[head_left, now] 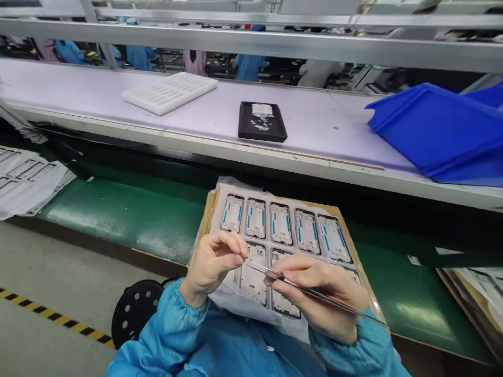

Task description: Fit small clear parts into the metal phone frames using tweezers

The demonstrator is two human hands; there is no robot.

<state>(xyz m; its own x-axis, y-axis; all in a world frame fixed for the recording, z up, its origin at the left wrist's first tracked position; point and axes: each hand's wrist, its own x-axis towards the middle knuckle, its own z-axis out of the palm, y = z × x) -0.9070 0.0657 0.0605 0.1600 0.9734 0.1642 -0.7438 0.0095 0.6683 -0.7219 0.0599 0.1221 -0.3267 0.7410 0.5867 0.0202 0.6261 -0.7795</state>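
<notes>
A tray [356, 256] of several phone frames [281, 224] in clear wrap lies in front of me on a cardboard sheet. My right hand [320, 301] grips metal tweezers [275, 272], whose tips point left toward my left hand. My left hand [214, 262] is closed in a pinch at the tweezer tips, above a frame in the near row; what it pinches is too small to make out. Both arms wear blue sleeves.
A green conveyor belt [129, 214] runs under the tray. On the pale shelf behind stand a white slotted tray [168, 91], a small black tray [262, 121] with small parts, and blue bins [436, 128]. More wrapped frames [27, 178] lie at left. A black stool [135, 309] is below.
</notes>
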